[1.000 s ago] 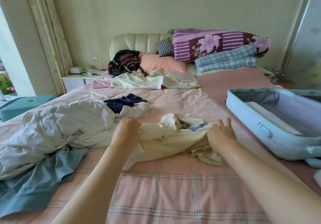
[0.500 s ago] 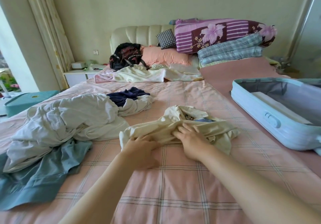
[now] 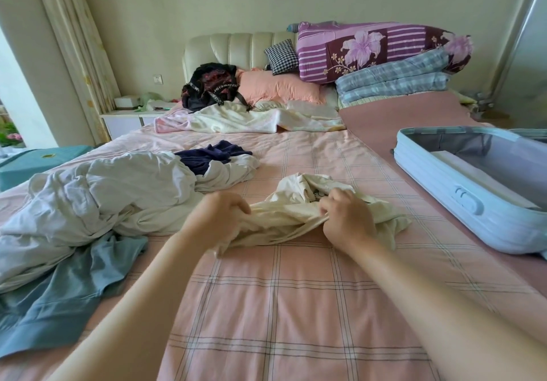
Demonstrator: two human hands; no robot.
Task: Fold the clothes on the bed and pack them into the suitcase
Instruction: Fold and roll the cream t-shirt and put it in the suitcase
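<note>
Two strips of white capital lettering run along the straps of a black backpack [image 3: 211, 86] that leans at the headboard; the letters are too small to read with any certainty. A small dark line-drawn print shows on the cream garment [image 3: 291, 213], just beside the right hand [image 3: 346, 219], but what it depicts cannot be made out. Both bare forearms reach forward from the lower edge of the view, converging on that garment, which lies crumpled on the pink checked bed [image 3: 281, 306] near its middle. The left hand [image 3: 220, 218] has its fingers curled down around the garment's left end, gripping a bunch of cloth. The right hand has its fingers bent and pinches a gathered fold at the middle, knuckles up. Left of them sprawls a heap of white clothes [image 3: 103, 197], with a navy garment [image 3: 213, 155] at its far edge and a blue-grey garment [image 3: 68, 289] beneath its near edge. On the right, well apart from the hands, the pale blue suitcase [image 3: 461, 203] lies open.
</note>
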